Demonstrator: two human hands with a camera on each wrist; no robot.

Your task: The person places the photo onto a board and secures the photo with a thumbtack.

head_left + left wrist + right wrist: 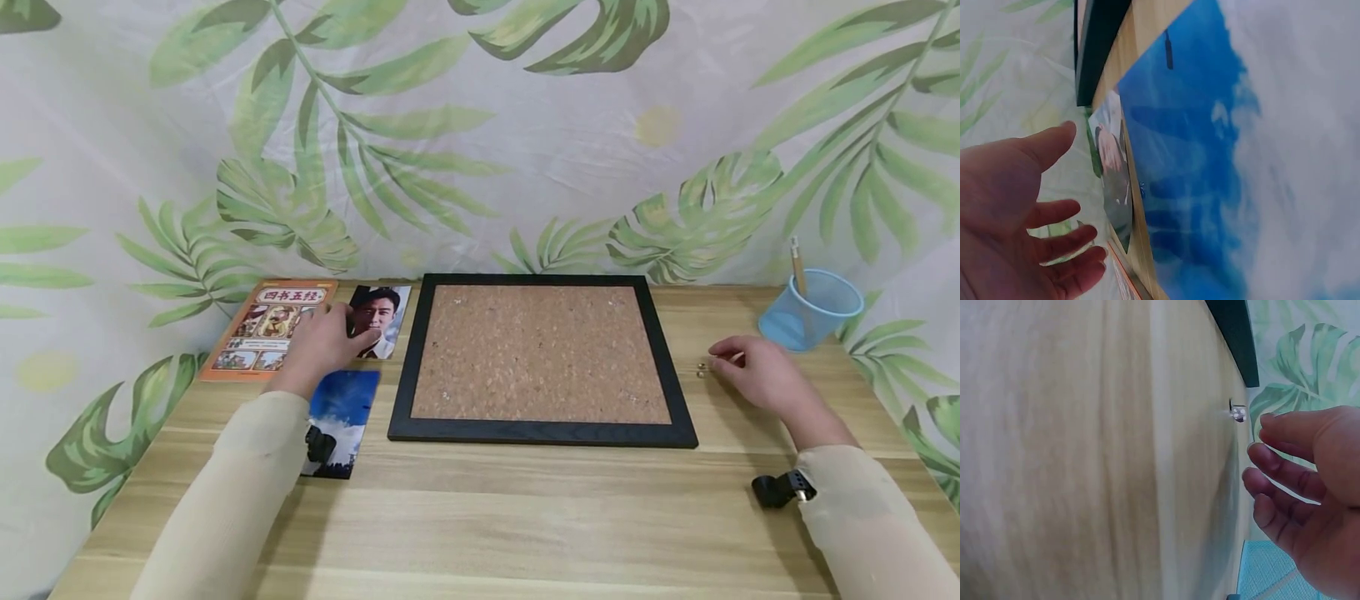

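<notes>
My left hand [321, 340] hovers over the left edge of a portrait photo [384, 321], thumb apart from the fingers. In the left wrist view the fingers [1063, 244] are spread with nothing between them. Below that hand lies a photo of blue sky and clouds [347, 417], partly covered by the sleeve. My right hand [757, 375] is at the right of the table, fingers loosely bent and holding nothing visible. Just left of its fingertips are small shiny pins [701, 370], also visible in the right wrist view as a clear-and-metal cluster [1239, 413].
A cork board [540, 354] with a black frame [543, 432] lies between the hands. An orange booklet [251, 329] lies at the far left, partly under the left hand. At the right back stands a blue mesh cup [813, 312] with a pencil [797, 267]. A leaf-patterned cloth hangs behind.
</notes>
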